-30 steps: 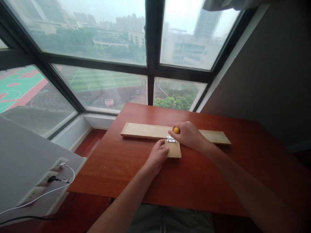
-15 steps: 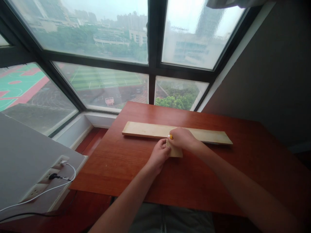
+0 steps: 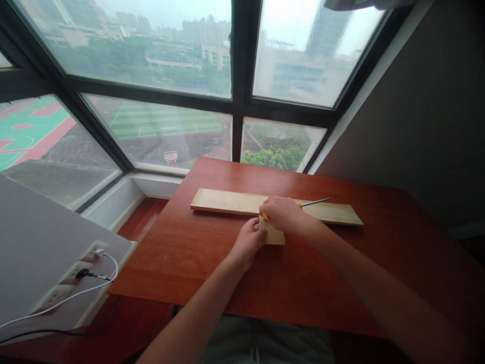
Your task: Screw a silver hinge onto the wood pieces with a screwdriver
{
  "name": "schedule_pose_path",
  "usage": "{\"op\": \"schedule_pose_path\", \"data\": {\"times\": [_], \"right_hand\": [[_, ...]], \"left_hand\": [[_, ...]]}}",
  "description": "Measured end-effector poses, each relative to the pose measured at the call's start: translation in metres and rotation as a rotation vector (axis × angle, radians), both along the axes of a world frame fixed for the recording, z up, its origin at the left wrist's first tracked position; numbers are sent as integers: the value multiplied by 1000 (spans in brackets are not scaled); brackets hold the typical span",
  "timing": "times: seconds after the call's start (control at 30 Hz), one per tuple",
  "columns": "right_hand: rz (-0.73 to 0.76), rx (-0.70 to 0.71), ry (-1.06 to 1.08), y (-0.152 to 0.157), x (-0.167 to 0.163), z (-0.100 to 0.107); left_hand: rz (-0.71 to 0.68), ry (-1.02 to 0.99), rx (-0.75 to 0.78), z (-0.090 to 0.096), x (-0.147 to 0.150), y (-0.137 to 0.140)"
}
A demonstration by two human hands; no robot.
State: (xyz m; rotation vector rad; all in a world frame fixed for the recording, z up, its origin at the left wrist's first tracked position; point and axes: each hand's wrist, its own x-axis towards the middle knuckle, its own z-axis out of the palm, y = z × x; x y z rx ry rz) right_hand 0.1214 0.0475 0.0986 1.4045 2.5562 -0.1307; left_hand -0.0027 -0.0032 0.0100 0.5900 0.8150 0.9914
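My right hand (image 3: 282,213) is closed around the yellow handle of a screwdriver (image 3: 316,201). Its metal shaft sticks out to the right, over the long board, while the handle's butt end shows below my fingers, close to the upper edge of a small wooden piece (image 3: 274,236). Whether the butt touches that edge I cannot tell. My left hand (image 3: 250,237) grips the small piece by its left side, thumb in front. Just behind both hands a long pale wooden board (image 3: 227,201) lies across the table, partly covered by my right hand.
The reddish-brown wooden table (image 3: 182,258) reaches towards the large windows (image 3: 170,121). At the lower left, a low wall carries power sockets (image 3: 74,275) with a white cable (image 3: 56,302) and a black plug (image 3: 82,273). A dark wall (image 3: 409,111) stands on the right.
My right hand has turned, so the screwdriver's shaft, hidden before, now shows pointing right. The left hand and both wooden pieces have stayed in place.
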Motion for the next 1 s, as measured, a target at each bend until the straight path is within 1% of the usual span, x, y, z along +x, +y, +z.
{"op": "schedule_pose_path", "data": {"times": [0.13, 0.33, 0.5, 0.63, 0.7, 0.8, 1.0], "right_hand": [[52, -17, 42, -1, 3, 2], [22, -32, 112, 3, 10, -2], [-51, -33, 136, 5, 11, -5], [-153, 1, 67, 5, 10, -8], [-176, 6, 34, 5, 9, -9], [-146, 9, 20, 3, 7, -8], [-21, 5, 15, 2, 7, 0]], "left_hand": [[2, 8, -7, 0, 0, 0], [-18, 15, 15, 4, 0, 1], [-15, 7, 12, 8, 0, 0], [-26, 13, 8, 5, 0, 1], [-27, 14, 13, 4, 1, 1], [-28, 15, 23, 3, 1, 2], [-39, 27, 40, 2, 2, 4]]}}
